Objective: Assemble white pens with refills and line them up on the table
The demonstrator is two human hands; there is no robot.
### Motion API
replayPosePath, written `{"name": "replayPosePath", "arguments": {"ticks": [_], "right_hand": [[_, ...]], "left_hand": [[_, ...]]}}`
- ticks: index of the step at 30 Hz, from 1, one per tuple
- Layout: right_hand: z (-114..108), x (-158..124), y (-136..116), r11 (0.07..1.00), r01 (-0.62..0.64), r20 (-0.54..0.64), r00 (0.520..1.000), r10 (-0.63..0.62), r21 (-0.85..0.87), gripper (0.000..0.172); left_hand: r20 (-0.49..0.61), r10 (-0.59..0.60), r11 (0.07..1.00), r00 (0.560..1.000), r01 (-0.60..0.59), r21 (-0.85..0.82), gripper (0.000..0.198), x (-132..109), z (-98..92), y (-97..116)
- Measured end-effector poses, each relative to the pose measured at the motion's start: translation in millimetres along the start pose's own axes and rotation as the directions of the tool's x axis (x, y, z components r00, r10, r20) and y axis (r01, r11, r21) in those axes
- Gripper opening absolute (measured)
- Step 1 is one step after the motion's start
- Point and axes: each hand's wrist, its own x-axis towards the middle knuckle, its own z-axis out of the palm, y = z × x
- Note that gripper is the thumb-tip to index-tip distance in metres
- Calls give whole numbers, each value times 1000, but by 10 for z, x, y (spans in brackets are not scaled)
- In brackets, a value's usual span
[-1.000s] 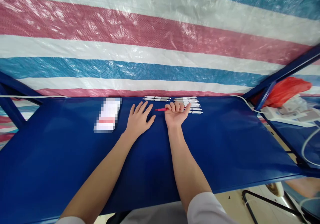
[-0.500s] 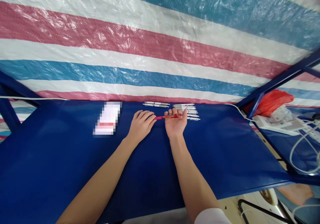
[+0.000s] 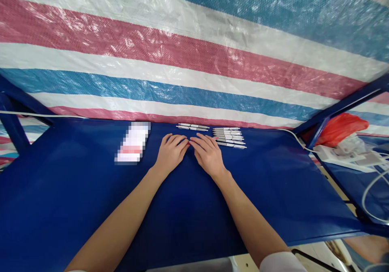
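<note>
A slim red pen bridges my two hands just above the blue surface, mostly hidden by the fingers. My left hand [image 3: 172, 150] is closed, pinching one end of it between thumb and fingertips. Palm down, my right hand [image 3: 209, 154] has its fingers closed over the rest of the pen. Right beside that hand lies a row of several white pens [image 3: 229, 137], side by side. Beyond the fingertips, a smaller group of white pens [image 3: 192, 127] rests near the back edge.
A pixelated white rectangular item [image 3: 133, 142] lies to the left on the blue surface [image 3: 91, 191]. Striped plastic sheeting [image 3: 182, 53] rises behind it. Blue metal bars [image 3: 343, 106] frame the sides. At right are a red plastic bag [image 3: 342, 128] and white cables [image 3: 369, 195].
My right hand has turned from palm up to palm down and now covers most of the red pen. My left hand keeps its grip. The view has shifted slightly.
</note>
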Motion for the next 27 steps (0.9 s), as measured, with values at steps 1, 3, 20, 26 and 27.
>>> {"name": "replayPosePath", "arguments": {"ticks": [1,3,20,26,27], "right_hand": [[26,-6,14,1000,9,-6,1000,-9,-14,31],[61,-11,55,999,25,-12,1000,-25,-31,28],[-477,-415,457,984,54,182,983,-23,-168,25],[-608,-613,634,970,39,228,974,17,-239,25],[-610,-631,657,967,33,226,974,26,-254,24]], "left_hand": [[2,3,1000,1000,-3,4,19,-5,-4,-4],[9,10,1000,1000,-10,11,19,-15,-14,-10],[334,-141,987,932,108,115,48,-127,-17,99],[356,-180,982,917,143,126,50,-147,0,131],[357,-180,981,917,143,128,50,-148,-2,132]]}}
